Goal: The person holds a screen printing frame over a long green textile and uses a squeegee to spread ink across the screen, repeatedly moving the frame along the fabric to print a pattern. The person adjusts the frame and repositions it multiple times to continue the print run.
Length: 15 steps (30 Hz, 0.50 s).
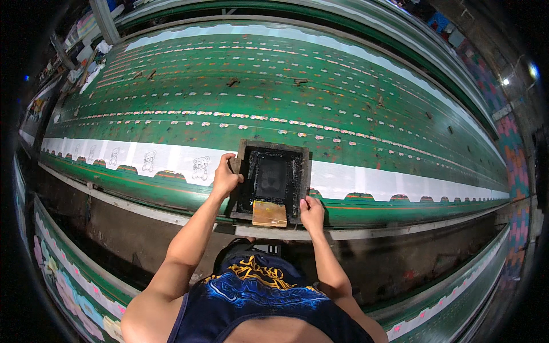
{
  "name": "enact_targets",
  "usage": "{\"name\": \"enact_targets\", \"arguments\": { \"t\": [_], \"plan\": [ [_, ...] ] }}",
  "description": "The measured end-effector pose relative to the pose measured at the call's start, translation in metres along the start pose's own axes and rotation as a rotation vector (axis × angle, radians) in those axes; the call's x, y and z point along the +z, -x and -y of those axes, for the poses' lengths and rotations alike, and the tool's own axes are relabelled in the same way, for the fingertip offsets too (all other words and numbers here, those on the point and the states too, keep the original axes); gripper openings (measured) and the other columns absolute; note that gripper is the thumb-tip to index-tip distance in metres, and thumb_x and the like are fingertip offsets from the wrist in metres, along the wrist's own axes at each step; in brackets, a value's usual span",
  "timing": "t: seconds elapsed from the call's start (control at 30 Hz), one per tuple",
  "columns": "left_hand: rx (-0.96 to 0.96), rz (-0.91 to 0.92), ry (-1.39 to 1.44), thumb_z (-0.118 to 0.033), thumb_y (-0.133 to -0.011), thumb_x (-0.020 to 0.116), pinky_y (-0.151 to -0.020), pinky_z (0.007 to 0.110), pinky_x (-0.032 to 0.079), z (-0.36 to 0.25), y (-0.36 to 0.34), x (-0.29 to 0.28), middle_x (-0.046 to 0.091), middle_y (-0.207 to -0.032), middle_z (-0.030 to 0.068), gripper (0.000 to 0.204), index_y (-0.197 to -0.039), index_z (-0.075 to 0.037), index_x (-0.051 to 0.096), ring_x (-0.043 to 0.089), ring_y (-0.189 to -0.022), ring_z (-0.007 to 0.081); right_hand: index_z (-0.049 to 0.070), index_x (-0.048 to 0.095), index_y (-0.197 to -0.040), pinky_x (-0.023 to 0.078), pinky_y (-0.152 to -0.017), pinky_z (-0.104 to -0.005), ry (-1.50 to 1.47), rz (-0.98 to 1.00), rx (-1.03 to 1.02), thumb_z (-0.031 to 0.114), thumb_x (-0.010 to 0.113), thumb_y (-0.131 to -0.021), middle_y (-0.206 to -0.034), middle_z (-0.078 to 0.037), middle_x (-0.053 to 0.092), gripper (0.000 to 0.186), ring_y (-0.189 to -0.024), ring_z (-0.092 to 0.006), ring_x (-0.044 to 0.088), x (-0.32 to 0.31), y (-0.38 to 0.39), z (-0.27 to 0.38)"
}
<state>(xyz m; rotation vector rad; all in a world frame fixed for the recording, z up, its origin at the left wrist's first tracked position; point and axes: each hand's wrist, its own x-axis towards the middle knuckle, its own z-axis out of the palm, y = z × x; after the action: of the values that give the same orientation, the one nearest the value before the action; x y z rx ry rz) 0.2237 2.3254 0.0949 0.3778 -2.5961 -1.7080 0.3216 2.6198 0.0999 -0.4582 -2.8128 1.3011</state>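
A wooden-framed printing screen with dark ink inside it lies over the white strip of cut fabric along the near edge of the green table. My left hand grips the frame's left side, with the fingers at a small block there. On the lower right side, my right hand closes its fingers on the frame. A wooden squeegee rests at the frame's near end, and neither hand touches it. Black outlined bear prints show on the fabric left of the screen; the fabric beneath the screen is hidden.
The long green printing table carries rows of small marks and scattered short brown pieces. Another white strip runs along its far edge. A wooden rail borders the near side. More long tables stand behind me.
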Motion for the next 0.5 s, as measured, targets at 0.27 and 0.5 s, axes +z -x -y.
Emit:
{"name": "enact_targets", "arguments": {
  "t": [0.27, 0.5],
  "plan": [
    [0.120, -0.008, 0.078, 0.007, -0.055, 0.075, -0.088, 0.035, 0.050, -0.076, -0.006, 0.062, 0.065, -0.113, 0.0143, 0.079, -0.128, -0.008, 0.049, 0.063, -0.102, 0.0278, -0.006, 0.067, -0.111, 0.050, -0.090, -0.0420, 0.022, -0.102, -0.165, 0.012, 0.061, -0.091, -0.106, -0.022, 0.066, 0.028, -0.099, -0.0389, 0.063, -0.081, -0.038, -0.022],
    [0.106, -0.005, 0.240, 0.007, -0.054, 0.075, -0.088, 0.035, 0.049, -0.130, -0.016, 0.144, 0.062, -0.118, 0.0134, 0.078, -0.127, -0.007, 0.050, 0.060, -0.103, 0.0256, -0.006, 0.067, -0.112, 0.050, -0.087, -0.0416, 0.045, -0.130, -0.259, 0.012, 0.059, -0.093, -0.103, -0.021, 0.066, 0.027, -0.096, -0.0380, 0.064, -0.174, -0.095, -0.049]
  ]
}}
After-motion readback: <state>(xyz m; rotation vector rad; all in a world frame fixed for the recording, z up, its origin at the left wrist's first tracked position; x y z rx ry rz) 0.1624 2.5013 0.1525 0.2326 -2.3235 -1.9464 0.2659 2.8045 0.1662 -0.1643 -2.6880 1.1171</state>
